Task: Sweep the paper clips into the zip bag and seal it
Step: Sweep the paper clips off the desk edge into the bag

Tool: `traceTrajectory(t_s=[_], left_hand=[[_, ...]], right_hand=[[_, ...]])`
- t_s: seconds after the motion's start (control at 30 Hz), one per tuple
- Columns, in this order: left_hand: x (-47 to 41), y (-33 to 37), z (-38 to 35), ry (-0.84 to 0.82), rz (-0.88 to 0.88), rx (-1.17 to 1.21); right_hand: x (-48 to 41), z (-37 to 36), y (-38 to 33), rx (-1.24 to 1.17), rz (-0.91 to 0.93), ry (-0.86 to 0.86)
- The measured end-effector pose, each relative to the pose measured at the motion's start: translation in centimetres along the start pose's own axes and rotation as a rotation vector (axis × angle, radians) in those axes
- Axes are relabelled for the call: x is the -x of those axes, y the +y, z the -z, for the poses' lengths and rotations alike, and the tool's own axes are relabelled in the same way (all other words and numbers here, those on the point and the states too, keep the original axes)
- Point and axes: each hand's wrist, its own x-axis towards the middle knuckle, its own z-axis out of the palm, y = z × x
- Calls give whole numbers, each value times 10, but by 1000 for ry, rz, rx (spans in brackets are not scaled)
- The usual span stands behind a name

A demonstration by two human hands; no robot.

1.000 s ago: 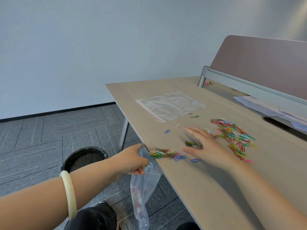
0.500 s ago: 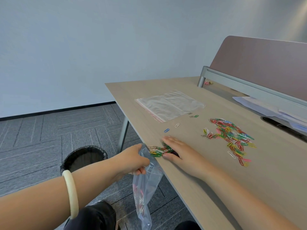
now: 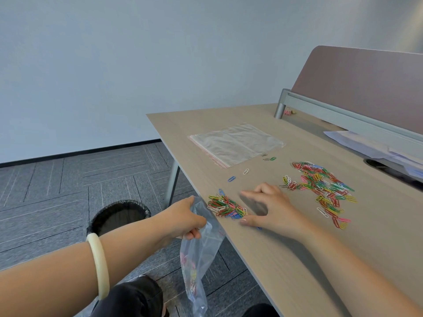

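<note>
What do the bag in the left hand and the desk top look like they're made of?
Zip bag: thin clear plastic film, glossy; it crumples, and clips show through it. Desk top: probably matte wood-look laminate, going by the pale, even grain; solid wood can't be ruled out.

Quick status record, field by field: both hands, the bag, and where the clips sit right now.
left hand: grips the zip bag's mouth at the table edge
zip bag: hangs below the table, a few clips inside, unsealed
right hand: open, flat on the table beside the near pile
near pile: at the edge by the bag mouth
far pile: unswept, farther right
spare bags: flat, farther back
</note>
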Motion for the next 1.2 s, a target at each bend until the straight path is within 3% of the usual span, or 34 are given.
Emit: traceTrajectory(t_s=[0.63, 0.83, 0.9, 1.03, 1.2], left_hand=[[-11, 2, 7, -1, -13, 19], [-7, 3, 8, -6, -18, 5], [-7, 2, 9, 0, -10, -13], [-5, 1, 10, -1, 1, -8], [-4, 2, 10, -1, -2, -5]], right_hand=[[-45, -23, -40, -119, 169, -46], [-46, -20, -39, -331, 156, 51], [-43, -10, -29, -293, 113, 79], [-34, -7, -25, -93, 111, -51], [-33, -22, -38, -219, 167, -67]])
